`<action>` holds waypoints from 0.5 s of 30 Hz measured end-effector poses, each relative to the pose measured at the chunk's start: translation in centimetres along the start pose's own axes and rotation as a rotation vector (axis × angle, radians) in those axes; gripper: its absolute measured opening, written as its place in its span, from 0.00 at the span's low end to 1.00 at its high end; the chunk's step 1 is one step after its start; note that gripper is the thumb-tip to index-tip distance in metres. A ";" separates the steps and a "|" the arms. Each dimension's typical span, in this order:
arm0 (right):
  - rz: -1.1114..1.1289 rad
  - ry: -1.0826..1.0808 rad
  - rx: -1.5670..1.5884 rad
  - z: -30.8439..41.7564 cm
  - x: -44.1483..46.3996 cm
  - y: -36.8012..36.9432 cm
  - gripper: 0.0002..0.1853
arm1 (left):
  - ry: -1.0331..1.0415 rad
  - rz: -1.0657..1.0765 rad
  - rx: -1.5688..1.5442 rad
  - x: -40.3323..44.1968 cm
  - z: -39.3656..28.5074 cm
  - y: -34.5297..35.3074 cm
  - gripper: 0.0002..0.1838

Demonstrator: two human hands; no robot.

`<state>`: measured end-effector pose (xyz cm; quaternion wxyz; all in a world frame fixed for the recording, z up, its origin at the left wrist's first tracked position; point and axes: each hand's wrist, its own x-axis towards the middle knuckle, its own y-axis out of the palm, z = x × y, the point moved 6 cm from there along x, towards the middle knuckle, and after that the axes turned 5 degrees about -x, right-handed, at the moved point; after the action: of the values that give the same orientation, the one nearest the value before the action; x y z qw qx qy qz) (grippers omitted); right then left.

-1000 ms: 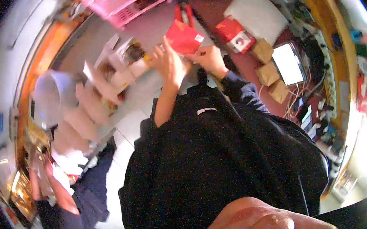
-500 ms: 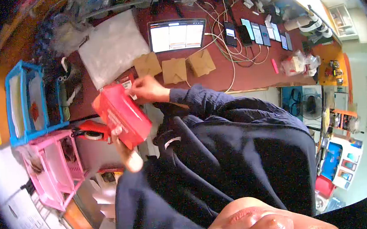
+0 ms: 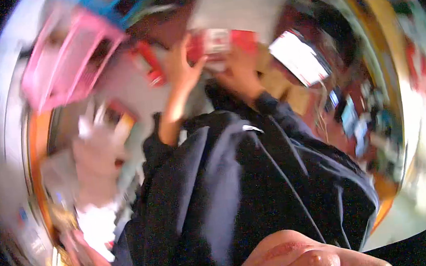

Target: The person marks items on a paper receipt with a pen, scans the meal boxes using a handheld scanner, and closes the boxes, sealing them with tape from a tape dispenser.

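Note:
A glossy red packet [image 3: 245,38] with a white label [image 3: 216,42] is held up over the near edge of the desk. My left hand [image 3: 185,69] grips its left end, with thumb and fingers around the corner. From below and to the right, my right hand [image 3: 242,71] closes on the packet's lower side; its fingers are smeared by motion. Just beyond the packet lies a large pale plastic sheet or bag [image 3: 236,2]. Left of my left hand is a red tape dispenser [image 3: 151,64], blurred.
A pink basket rack [image 3: 70,57] stands at the left, with a blue rack [image 3: 105,2] behind it. Right of my hands are a lit screen [image 3: 298,58], brown cardboard boxes [image 3: 296,96], cables [image 3: 323,114] and several phones [image 3: 349,114].
The view has swung round and blurred. The packet has turned to lie crosswise, its white label now facing me. My right hand has moved from the label piece onto the packet's lower side.

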<state>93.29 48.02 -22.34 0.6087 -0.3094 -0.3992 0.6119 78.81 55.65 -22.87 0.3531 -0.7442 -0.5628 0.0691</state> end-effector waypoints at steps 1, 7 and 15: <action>-0.015 0.093 -0.031 0.2 0.0 0.3 0.18 | -0.133 -0.311 -0.209 -4.0 2.3 -2.8 0.38; -0.119 -0.396 -0.026 9.7 0.3 4.8 0.07 | -1.320 -1.350 -0.768 -30.1 16.8 -10.2 0.42; 0.125 -0.582 0.207 30.6 11.4 23.9 0.12 | -1.149 -1.270 -1.058 -32.0 26.7 -6.9 0.25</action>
<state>54.15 57.29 -26.81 0.4583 -0.0818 -0.4722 0.7485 48.58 40.03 -47.98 -0.3761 -0.2213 -0.8987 -0.0424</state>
